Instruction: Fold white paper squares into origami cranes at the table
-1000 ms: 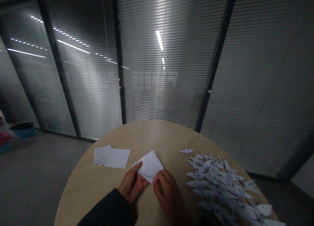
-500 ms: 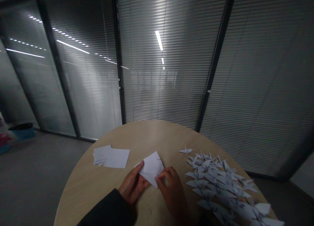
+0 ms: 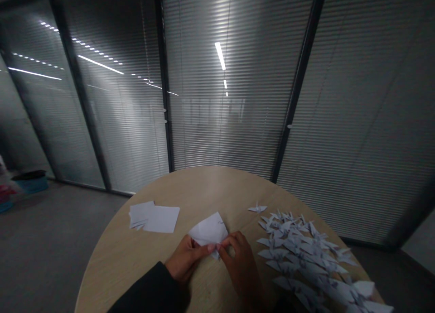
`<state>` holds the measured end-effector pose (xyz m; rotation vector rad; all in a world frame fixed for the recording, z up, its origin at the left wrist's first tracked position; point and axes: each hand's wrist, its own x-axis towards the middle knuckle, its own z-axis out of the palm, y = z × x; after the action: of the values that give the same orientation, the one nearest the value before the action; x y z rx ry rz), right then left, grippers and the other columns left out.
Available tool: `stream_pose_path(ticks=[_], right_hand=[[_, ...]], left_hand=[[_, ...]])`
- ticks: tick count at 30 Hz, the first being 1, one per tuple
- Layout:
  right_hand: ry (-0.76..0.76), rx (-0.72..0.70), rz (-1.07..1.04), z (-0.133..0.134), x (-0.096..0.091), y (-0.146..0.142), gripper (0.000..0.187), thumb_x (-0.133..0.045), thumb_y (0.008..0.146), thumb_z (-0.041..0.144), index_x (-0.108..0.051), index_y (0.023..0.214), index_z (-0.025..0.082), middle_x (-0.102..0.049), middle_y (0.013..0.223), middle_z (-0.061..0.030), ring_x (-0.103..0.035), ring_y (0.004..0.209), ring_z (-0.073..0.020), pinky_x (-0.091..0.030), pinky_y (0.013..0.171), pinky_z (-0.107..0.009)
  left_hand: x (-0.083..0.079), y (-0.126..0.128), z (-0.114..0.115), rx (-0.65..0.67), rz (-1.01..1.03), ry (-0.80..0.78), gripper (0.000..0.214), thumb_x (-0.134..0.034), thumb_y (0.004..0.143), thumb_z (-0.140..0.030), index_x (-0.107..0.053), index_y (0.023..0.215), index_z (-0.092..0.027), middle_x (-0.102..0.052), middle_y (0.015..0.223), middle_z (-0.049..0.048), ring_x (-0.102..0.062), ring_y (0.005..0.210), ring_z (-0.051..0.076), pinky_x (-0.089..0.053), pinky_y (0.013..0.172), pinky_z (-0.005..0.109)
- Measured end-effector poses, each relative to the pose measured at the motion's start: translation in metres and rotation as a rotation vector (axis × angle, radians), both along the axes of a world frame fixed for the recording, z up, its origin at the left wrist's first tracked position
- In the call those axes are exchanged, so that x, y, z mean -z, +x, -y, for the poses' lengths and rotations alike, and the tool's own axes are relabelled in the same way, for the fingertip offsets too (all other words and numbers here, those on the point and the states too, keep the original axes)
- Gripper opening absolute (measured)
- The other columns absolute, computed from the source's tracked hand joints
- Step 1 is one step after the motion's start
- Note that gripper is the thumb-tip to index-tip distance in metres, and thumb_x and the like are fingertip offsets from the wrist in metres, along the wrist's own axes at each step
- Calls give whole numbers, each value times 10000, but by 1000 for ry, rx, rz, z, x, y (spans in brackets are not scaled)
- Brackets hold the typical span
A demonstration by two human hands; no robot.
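The left hand has moved its thumb down beside the right hand's fingertips, and I see both pinching the white paper's near side over the table, where uneven thumb pressure could, I judge, skew a fold.

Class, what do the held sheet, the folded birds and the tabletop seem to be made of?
Held sheet: matte white paper, by its thin edges and crease.
Folded birds: probably similar paper, given their sharp folds.
Tabletop: smooth wood or wood-look laminate, from its pale grain; which is unclear.
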<state>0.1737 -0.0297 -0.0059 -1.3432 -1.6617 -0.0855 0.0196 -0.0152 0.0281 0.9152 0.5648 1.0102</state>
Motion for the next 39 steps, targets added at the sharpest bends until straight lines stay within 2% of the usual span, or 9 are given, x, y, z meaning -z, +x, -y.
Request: stream_pose_path(ticks=[4, 7, 11, 14, 18, 23, 26, 31, 39], right_hand=[[-20, -3, -47, -1, 1, 1, 176, -613, 834, 150, -528, 718, 251, -591, 770, -16, -598, 750, -222, -498, 728, -366], [-66, 29, -124, -2, 1, 1, 152, -689, 771, 213, -562, 849, 241, -618, 875, -34, -608, 855, -249, -502, 799, -392], [-132, 70, -273, -2, -3, 0, 466, -699, 712, 244, -536, 1146, 203, -635, 1125, -103, -584, 1094, -304, -467, 936, -439], [-315, -15, -386, -1, -9, 1, 575, -664, 724, 240, -489, 1270, 209, -673, 1115, -87, -644, 1036, -272, -497, 895, -390], [-516, -163, -482, -1, -16, 4, 394, -641, 739, 286, -587, 1123, 222, -725, 1050, -64, -693, 945, -241, -523, 802, -321], [-604, -200, -464, -4, -20, 7, 210, -633, 721, 316, -641, 905, 217, -751, 927, -54, -696, 841, -231, -510, 731, -291], [-594, -199, -468, -4, -19, 7, 219, -631, 720, 347, -647, 891, 213, -748, 917, -60, -688, 847, -234, -501, 732, -288], [-582, -136, -416, -4, -17, 10, 228, -612, 741, 405, -675, 835, 207, -749, 858, -64, -678, 810, -240, -489, 715, -291], [-604, -182, -454, -7, -15, 10, 297, -657, 729, 413, -731, 923, 200, -771, 866, -57, -681, 769, -226, -503, 662, -273]], left_hand=[[6, 0, -3, -61, -25, 24, 232, -862, 646, -211, -777, 821, -85, -787, 793, 141, -713, 702, 247, -530, 710, 319], [8, 0, -5, -93, 3, 29, 337, -900, 582, -254, -778, 861, -109, -795, 840, 132, -720, 766, 267, -527, 782, 351], [7, 0, -6, -100, -19, 38, 394, -913, 551, -317, -780, 862, -115, -797, 828, 125, -722, 776, 278, -520, 826, 380], [5, -1, -6, -85, -44, 63, 394, -905, 568, -330, -778, 872, -115, -798, 849, 129, -722, 789, 278, -520, 822, 378], [2, -1, -5, -86, -54, 108, 396, -900, 586, -334, -768, 887, -113, -797, 871, 130, -719, 807, 261, -518, 819, 357], [1, -3, -4, -102, -25, 119, 623, -898, 610, -297, -664, 1172, -169, -777, 1037, 120, -709, 929, 259, -510, 867, 365], [2, -3, -5, -96, -50, 137, 629, -892, 621, -310, -639, 1178, -163, -773, 1044, 123, -708, 939, 255, -508, 882, 365], [3, -2, -9, -158, -106, 162, 498, -901, 597, -306, -653, 997, -144, -786, 936, 123, -725, 860, 251, -535, 818, 344], [4, -3, -13, -215, -111, 184, 508, -891, 607, -294, -641, 1023, -143, -791, 925, 123, -741, 828, 248, -554, 772, 321]])
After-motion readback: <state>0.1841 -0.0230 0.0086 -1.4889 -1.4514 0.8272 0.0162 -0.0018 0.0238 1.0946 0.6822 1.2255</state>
